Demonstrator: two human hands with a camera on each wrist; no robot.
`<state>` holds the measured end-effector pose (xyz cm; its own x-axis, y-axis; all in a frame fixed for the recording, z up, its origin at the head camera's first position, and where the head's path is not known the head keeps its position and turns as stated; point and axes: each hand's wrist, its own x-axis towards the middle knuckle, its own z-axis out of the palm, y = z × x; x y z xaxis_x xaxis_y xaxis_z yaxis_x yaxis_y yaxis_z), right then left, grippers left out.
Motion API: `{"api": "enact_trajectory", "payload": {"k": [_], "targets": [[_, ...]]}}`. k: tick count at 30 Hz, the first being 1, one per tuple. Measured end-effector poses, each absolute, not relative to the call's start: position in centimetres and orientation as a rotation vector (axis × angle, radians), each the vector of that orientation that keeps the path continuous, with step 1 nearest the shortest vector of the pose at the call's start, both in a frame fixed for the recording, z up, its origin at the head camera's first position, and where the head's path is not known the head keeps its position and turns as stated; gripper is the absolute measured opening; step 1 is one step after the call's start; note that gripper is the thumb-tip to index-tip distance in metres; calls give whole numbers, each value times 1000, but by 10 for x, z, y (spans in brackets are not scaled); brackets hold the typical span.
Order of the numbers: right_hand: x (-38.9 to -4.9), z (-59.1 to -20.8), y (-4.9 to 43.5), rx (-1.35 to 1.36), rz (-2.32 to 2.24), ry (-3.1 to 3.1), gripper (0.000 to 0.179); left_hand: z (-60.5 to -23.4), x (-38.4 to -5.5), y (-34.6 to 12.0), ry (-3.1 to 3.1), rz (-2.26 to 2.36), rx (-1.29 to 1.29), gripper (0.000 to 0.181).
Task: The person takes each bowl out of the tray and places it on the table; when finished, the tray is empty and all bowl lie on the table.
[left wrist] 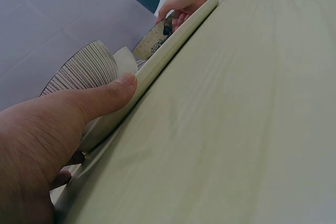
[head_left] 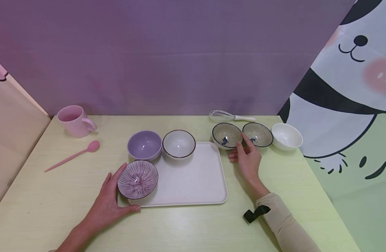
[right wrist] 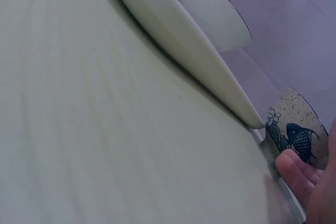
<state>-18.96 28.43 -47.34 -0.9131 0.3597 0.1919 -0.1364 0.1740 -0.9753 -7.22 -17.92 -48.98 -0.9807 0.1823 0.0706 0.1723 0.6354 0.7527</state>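
Plum lines radiate over the white striped bowl. The speckled beige bowl and its speckled twin have dark rims and blue motifs (one a scaly fish). The mug and spoon are pink, the tray white, the lilac bowl plain, the surface pale yellow.

No text, label, brand, number or sign can be read in any of the three views. The marks that do show are decoration rather than lettering: a dark blue fish on the fish-painted bowl, fine radiating lines on the striped bowl, a small blue motif on the other speckled bowl, and a black-and-white cartoon animal on the printed backdrop. The pink mug, white tray and black strap bear no legible characters.
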Motion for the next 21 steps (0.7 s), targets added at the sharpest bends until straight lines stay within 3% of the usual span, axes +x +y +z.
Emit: {"api": "enact_trajectory", "payload": {"k": [21], "targets": [[-175, -467, 287, -215, 1671, -2124, 48, -491, -73, -180, 2827, 1311, 324, 144]]}}
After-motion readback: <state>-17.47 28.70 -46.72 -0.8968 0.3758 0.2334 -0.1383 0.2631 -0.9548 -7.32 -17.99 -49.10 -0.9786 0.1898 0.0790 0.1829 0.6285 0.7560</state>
